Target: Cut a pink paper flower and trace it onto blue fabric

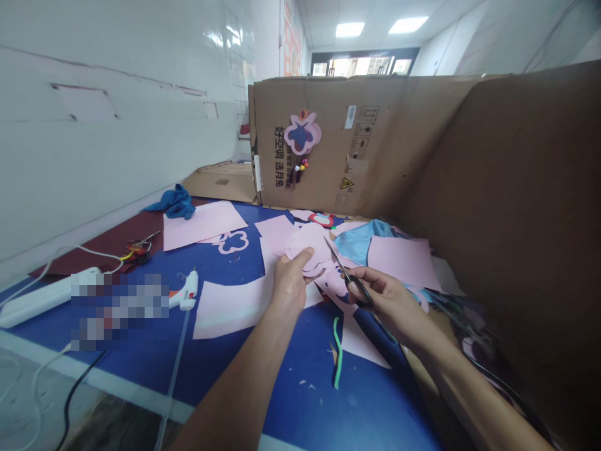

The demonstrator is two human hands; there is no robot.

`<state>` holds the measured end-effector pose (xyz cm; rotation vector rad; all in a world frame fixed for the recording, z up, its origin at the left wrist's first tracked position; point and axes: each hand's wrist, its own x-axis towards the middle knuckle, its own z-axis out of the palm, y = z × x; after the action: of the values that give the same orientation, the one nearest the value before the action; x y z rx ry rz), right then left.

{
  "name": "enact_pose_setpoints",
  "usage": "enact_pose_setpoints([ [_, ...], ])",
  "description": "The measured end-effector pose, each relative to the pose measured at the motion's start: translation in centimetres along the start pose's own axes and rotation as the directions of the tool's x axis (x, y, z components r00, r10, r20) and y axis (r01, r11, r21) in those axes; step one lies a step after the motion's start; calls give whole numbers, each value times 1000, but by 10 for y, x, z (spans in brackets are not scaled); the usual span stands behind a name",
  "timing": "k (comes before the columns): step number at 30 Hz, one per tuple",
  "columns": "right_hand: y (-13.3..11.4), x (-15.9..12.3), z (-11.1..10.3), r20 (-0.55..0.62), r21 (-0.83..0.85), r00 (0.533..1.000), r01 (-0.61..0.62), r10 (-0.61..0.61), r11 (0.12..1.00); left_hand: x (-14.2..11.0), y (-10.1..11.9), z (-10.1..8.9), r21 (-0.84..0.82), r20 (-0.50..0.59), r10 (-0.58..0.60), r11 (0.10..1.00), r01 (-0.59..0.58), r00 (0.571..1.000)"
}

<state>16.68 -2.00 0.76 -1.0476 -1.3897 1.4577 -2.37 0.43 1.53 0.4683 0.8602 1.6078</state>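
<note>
Pinched between the thumb and fingers of my left hand (292,279) is a pink flower-shaped paper cutout (312,244), lifted over the table. My right hand (382,291) grips black-handled scissors (354,285), their blades pointing up and left beside the cutout's right edge. Whether the blades touch the paper I cannot tell. Beneath both hands lie several pink paper sheets, one of them (232,307) to the left of my left wrist. A green pipe cleaner (337,354) rests on the blue table (300,413) below my right hand.
A white glue gun (188,291) and a power strip (51,294) with cords sit at left. Blue cloth (173,202) and a pink flower outline (233,242) lie farther back. Tall cardboard (375,150) walls the rear and right. Light-blue fabric (359,241) lies among pink sheets.
</note>
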Motion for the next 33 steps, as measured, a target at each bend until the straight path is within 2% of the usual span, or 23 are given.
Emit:
enact_pose_setpoints([
  [33, -4, 0, 1, -7, -36, 1000, 16, -16, 999, 0, 1, -2, 54, 23, -22, 998, 20, 1000],
])
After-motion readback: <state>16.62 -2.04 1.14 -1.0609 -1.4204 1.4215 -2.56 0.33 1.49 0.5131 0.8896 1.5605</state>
